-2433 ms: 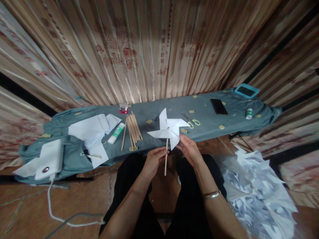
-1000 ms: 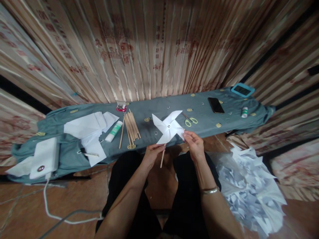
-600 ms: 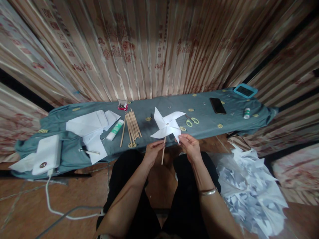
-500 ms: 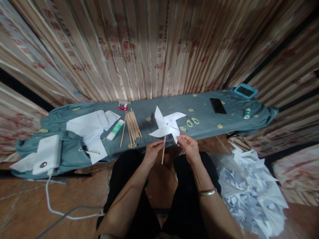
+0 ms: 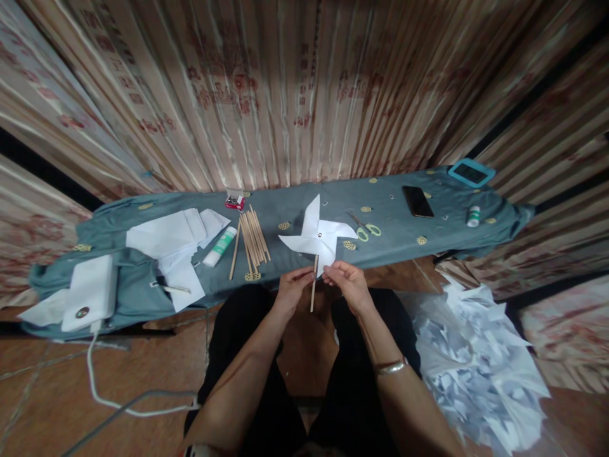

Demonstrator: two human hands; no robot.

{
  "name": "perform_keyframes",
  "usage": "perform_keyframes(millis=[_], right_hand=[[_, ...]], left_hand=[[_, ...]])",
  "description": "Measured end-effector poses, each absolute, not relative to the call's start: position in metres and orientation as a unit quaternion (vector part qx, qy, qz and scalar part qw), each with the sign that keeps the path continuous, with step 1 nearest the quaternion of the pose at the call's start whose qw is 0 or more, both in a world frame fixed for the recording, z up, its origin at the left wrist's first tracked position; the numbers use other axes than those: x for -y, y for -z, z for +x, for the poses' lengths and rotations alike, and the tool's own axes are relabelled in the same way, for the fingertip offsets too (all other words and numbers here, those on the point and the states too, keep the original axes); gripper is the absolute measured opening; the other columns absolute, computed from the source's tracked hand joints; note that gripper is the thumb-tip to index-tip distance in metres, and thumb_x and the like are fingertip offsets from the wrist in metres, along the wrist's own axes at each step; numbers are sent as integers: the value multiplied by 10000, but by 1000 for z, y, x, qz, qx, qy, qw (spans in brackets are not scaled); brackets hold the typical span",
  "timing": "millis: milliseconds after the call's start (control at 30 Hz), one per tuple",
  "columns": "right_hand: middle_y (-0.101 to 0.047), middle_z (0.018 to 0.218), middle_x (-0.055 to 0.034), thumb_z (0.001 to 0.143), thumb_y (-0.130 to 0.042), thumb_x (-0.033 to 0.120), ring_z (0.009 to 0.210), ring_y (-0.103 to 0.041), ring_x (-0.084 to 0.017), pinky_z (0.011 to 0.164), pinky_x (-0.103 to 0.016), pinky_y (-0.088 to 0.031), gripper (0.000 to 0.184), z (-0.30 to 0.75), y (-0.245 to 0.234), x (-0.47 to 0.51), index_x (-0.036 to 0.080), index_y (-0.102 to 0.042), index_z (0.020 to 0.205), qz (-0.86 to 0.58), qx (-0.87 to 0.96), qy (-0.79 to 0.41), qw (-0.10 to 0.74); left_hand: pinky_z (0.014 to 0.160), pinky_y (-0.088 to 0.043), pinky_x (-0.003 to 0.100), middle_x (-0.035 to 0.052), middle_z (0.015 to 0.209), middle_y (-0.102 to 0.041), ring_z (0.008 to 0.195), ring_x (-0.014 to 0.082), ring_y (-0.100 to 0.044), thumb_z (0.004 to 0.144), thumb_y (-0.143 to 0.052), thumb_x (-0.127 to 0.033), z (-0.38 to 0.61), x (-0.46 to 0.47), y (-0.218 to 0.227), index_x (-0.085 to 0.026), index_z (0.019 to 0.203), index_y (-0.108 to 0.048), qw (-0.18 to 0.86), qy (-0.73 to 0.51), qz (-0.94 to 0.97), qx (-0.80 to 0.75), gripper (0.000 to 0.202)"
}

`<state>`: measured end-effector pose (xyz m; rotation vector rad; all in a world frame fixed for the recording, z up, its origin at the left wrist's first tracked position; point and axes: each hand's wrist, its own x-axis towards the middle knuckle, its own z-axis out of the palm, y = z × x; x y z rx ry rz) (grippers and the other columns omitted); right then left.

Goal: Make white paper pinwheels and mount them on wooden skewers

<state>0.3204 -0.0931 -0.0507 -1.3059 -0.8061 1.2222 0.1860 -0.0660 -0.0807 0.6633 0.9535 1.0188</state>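
Observation:
A white paper pinwheel [image 5: 311,236] with a pin at its centre is held up over the front edge of the cloth-covered bench [image 5: 394,247]. Its wooden stick [image 5: 313,295] hangs down below the blades. My left hand [image 5: 291,291] pinches this stick just under the paper. With thumb and fingers closed, my right hand [image 5: 349,284] grips the tip of the lower blade. Scissors [image 5: 365,227] with pale green handles lie behind the pinwheel to the right. On the left, several loose wooden sticks [image 5: 254,240] rest beside a glue stick [image 5: 220,247].
Paper sheets [image 5: 164,235], a pen [image 5: 174,289] and a white device [image 5: 89,293] with a cable occupy the left. A small red box [image 5: 235,200] sits farther back. Rightward are a phone [image 5: 417,201], a second glue stick [image 5: 473,216], a blue-framed device [image 5: 471,172] and a bag of paper scraps [image 5: 480,368].
The pinwheel's blades have turned clockwise, with my right hand moving the gripped blade tip left toward the stick. My left hand stays in place on the stick.

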Motion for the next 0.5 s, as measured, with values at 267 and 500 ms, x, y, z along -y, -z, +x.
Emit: perform_keyframes(millis=[267, 500], right_hand=[[-606, 507, 24, 581, -791, 524, 450, -407, -73, 478, -238, -301, 371, 314, 51, 92, 194, -626, 540, -551, 388, -518, 527], [-550, 473, 38, 677, -742, 516, 425, -346, -57, 457, -235, -239, 379, 325, 46, 96, 181, -640, 531, -558, 417, -476, 537]], left_hand=[[820, -498, 335, 58, 763, -761, 708, 180, -665, 460, -892, -363, 185, 67, 83, -158, 813, -786, 716, -456, 333, -412, 422], [751, -477, 304, 53, 729, -746, 683, 170, -644, 478, -882, -382, 184, 66, 82, -147, 803, -786, 709, -454, 338, -421, 413]])
